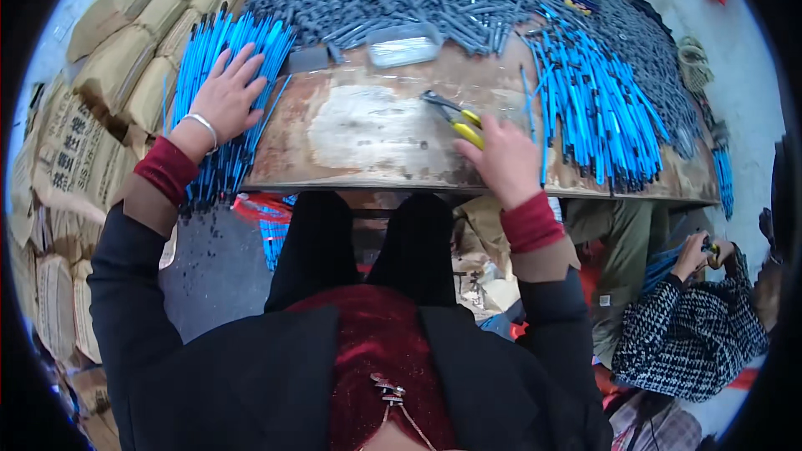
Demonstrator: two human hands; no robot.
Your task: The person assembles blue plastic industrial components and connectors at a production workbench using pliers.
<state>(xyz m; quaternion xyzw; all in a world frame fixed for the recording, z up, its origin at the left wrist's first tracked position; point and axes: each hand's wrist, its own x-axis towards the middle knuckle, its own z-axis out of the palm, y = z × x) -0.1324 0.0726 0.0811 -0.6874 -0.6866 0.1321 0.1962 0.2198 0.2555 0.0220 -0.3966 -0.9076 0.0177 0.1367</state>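
Note:
My left hand [227, 93] lies with fingers spread on a heap of thin blue plastic sticks with black ends [219, 42] at the table's left edge. Its palm side is hidden, so I cannot see whether a stick is under it. In my right hand [506, 157] is a pair of cutting pliers [462, 124] with yellow handles and a dark head. They point away to the upper left, just over the worn wooden table [376, 129].
Grey plastic parts [401, 0] are piled across the far side. A clear plastic box [404, 44] stands before them. More blue sticks [593, 108] lie at the right. Stacked brown sacks [75, 142] line the left. A co-worker's hands [702, 254] work at the lower right.

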